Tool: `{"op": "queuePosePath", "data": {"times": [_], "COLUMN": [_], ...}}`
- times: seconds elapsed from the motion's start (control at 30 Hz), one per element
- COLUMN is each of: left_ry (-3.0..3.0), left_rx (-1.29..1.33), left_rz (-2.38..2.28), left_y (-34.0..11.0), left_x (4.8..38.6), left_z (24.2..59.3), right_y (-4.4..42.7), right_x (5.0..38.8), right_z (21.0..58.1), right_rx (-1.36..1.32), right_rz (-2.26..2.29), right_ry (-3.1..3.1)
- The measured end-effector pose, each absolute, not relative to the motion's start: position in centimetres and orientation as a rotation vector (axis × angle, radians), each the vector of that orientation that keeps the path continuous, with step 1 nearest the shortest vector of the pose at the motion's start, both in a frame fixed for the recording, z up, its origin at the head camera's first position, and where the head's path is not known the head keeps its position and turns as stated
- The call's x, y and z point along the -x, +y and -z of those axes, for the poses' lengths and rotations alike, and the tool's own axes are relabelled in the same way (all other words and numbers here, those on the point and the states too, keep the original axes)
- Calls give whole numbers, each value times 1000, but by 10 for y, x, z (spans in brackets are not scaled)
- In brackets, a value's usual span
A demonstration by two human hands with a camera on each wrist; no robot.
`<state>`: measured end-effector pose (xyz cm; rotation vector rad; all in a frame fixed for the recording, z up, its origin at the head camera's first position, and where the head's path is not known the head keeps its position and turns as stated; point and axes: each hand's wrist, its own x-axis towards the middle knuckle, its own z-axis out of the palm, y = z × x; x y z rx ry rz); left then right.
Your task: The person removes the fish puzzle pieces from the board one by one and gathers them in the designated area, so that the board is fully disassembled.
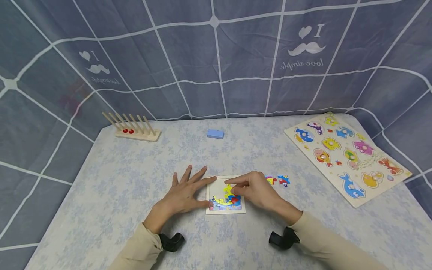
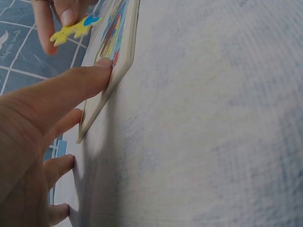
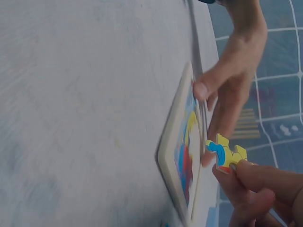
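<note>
A small square jigsaw puzzle in a pale wooden tray (image 1: 225,212) lies in front of me, its lower part filled with coloured pieces. My left hand (image 1: 182,197) has its fingers spread and rests at the tray's left side; the thumb touches the tray edge in the left wrist view. Above the tray, my right hand (image 1: 258,191) pinches a yellow jigsaw piece (image 3: 229,153) with a blue patch between thumb and finger. That yellow piece appears held off the tray in both wrist views. Loose jigsaw pieces (image 1: 284,180) lie right of the tray, partly hidden by the right hand.
A large wooden peg puzzle board (image 1: 332,153) with sea animals lies at the right. At the back left stands a wooden rack of upright pegs (image 1: 141,137) with two red beads. A blue block (image 1: 215,134) sits at the back middle, before a grey-blue curtain (image 1: 189,56).
</note>
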<state>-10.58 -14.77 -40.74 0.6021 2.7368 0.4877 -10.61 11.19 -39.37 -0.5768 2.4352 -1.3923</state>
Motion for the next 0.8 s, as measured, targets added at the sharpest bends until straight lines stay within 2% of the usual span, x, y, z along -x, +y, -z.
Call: {"op": "queuePosePath", "data": {"times": [0.8], "left_ry": [2743], "left_rx": [-607], "left_rz": [-507], "left_y": [-149], "left_x": [105], "left_z": [408], "right_y": [193], "right_x": [95], "right_z": [395], "right_rx": [281], "right_rz": [1284], "right_ry": [2588]}}
